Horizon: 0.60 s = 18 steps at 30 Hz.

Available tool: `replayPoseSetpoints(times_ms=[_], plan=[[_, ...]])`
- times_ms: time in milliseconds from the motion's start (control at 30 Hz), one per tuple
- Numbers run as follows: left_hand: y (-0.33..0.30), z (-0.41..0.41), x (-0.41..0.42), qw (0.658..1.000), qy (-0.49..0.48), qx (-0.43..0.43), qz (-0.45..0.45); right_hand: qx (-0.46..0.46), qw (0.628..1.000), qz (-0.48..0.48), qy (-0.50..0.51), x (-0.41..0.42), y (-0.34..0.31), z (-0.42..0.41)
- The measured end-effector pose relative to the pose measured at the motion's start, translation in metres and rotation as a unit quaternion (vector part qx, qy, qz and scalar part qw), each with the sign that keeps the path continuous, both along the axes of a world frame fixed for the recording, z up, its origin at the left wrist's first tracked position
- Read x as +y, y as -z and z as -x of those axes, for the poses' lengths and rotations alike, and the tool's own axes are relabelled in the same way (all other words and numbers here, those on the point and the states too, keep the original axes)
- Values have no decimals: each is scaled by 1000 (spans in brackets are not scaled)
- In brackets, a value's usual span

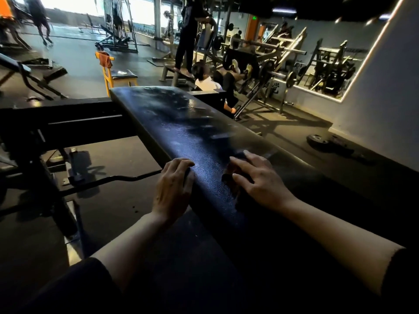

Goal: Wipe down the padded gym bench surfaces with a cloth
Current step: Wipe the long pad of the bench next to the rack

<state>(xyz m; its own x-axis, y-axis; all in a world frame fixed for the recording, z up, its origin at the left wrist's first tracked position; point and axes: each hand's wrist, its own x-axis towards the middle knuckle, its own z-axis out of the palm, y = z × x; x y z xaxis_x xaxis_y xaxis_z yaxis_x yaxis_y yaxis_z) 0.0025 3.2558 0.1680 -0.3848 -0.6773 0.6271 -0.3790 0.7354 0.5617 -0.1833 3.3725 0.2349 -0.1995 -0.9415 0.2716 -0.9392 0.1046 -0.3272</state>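
Note:
A long black padded bench (181,123) runs away from me, its far half streaked with dull smears. My left hand (173,189) sits on the pad's left edge, fingers curled over it. My right hand (258,180) lies flat with spread fingers on the right side of the pad, pressing on a dark cloth (227,177). Only a small bunched part of the cloth shows beside the fingers; the rest is hidden under the palm.
A black machine frame (56,118) and a bent bar (118,177) stand left of the bench. Beyond are a yellow chair (108,75) with an orange towel, people at a leg press (240,62), and a weight plate (317,140) on the floor at right.

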Motion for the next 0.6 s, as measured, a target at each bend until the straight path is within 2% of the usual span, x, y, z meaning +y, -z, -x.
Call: replayPoseSetpoints(times_ms=[67,133,233,333,400,533,600], plan=[[5,-4,-8,1000,15,0,-1,-67,998,-10,-11,-5,4,-4],[9,-4,-14,1000,14,-3,4,-94,992,-7,-79,-17,5,-22],[11,2,-15,1000,-6,-7,17,-78,989,-19,-124,-53,2,-39],[14,3,-17,1000,-20,6,22,-71,992,4,-104,-78,2,-29],[15,0,-21,1000,-21,13,18,-56,991,18,-124,-65,4,-22],[14,0,-27,999,-24,-6,21,-81,977,-19,-196,-18,0,-22],[14,1,-26,999,-32,-5,27,-69,973,-20,-220,-20,4,-25]])
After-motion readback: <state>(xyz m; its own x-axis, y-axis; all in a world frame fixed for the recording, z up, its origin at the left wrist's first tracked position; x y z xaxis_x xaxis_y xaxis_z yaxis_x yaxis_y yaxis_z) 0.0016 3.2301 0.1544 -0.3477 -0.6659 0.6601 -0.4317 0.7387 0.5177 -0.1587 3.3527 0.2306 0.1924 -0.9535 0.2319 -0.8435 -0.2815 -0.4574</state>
